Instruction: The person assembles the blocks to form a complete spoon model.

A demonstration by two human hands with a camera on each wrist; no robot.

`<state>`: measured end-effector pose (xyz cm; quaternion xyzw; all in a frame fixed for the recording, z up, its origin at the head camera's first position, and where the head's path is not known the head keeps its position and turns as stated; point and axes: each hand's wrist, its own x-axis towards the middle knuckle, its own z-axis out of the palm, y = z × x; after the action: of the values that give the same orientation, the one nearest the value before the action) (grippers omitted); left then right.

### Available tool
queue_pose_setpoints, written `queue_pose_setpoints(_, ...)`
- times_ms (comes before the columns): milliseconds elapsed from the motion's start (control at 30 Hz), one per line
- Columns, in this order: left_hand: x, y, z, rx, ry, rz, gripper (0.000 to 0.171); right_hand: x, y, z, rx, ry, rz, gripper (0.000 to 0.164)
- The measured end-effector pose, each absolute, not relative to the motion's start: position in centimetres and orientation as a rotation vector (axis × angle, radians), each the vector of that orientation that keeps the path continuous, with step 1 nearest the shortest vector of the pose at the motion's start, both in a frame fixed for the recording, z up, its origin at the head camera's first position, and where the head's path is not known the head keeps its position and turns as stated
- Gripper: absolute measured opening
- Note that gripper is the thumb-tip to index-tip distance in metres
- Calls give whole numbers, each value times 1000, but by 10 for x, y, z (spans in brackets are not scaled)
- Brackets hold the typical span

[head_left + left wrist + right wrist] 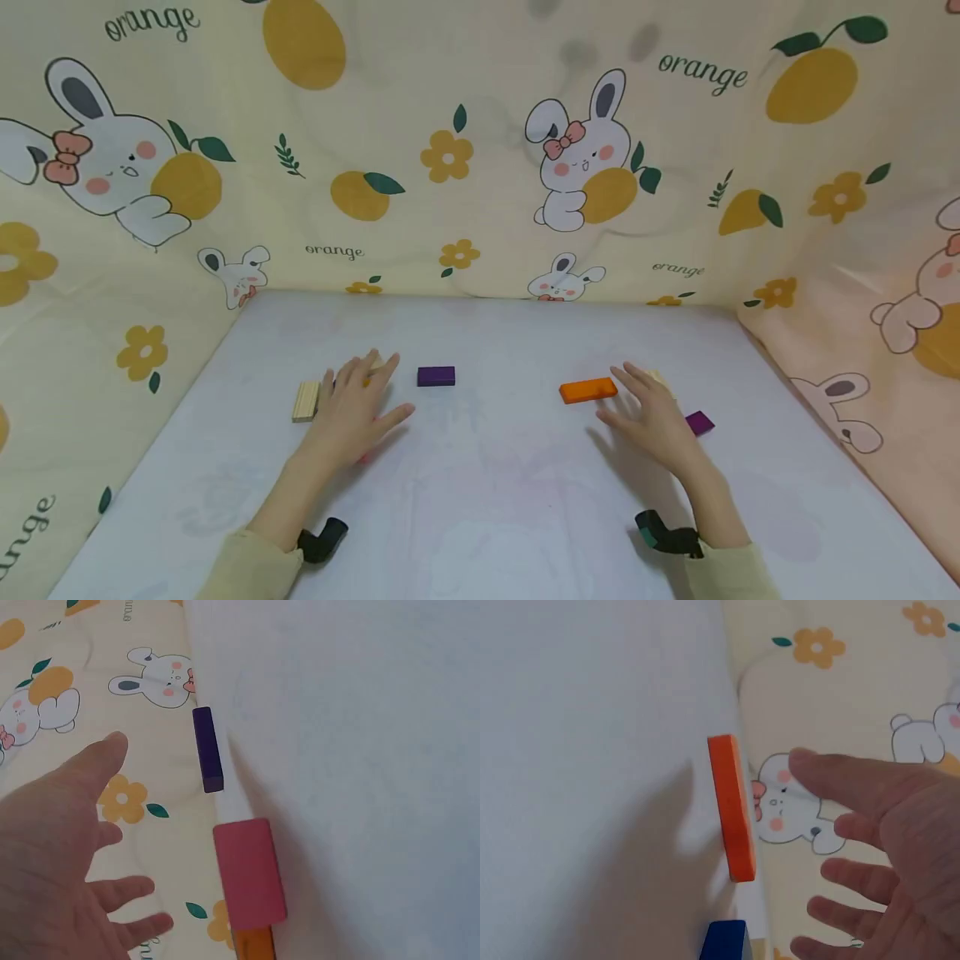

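My left hand point(347, 421), fingers spread, hovers over a group of small blocks and hides most of them. A pale wooden block point(305, 402) shows at its left, and a dark purple block point(436, 376) lies beyond its fingertips to the right. Beneath this hand the left wrist view shows a red block point(250, 874) and part of an orange-yellow block point(255, 943). Fingers apart, my right hand point(654, 421) is raised just right of a bright orange block point(588, 390). A purple block point(700, 423) lies beside its wrist. Part of a blue block point(726, 941) appears in the right wrist view.
The blocks lie on a white-covered table point(495, 500). A patterned cloth point(480, 150) with rabbits and oranges rises behind the table and along both sides. Dark straps with camera mounts point(324, 540) sit at both wrists.
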<state>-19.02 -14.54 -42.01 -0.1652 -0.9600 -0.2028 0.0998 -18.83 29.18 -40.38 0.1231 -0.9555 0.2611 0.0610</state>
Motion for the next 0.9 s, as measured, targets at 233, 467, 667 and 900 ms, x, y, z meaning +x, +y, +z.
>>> queue_pose_setpoints(233,-202,-146,-424,-600,-2758,-785,74,-208,310,-407,404,-2862,990,66)
queue_pose_setpoints(467,-214,-143,-422,-592,-2767,-1094,73,-230,324,-411,366,-2887,1197,61)
queue_pose_setpoints(667,-227,-138,-424,-543,-2742,-1280,68,-240,326,-412,326,-2925,1198,53)
queue_pose_setpoints(900,-236,-128,-430,-434,-2693,-1492,59,-249,320,-410,231,-2946,1344,52)
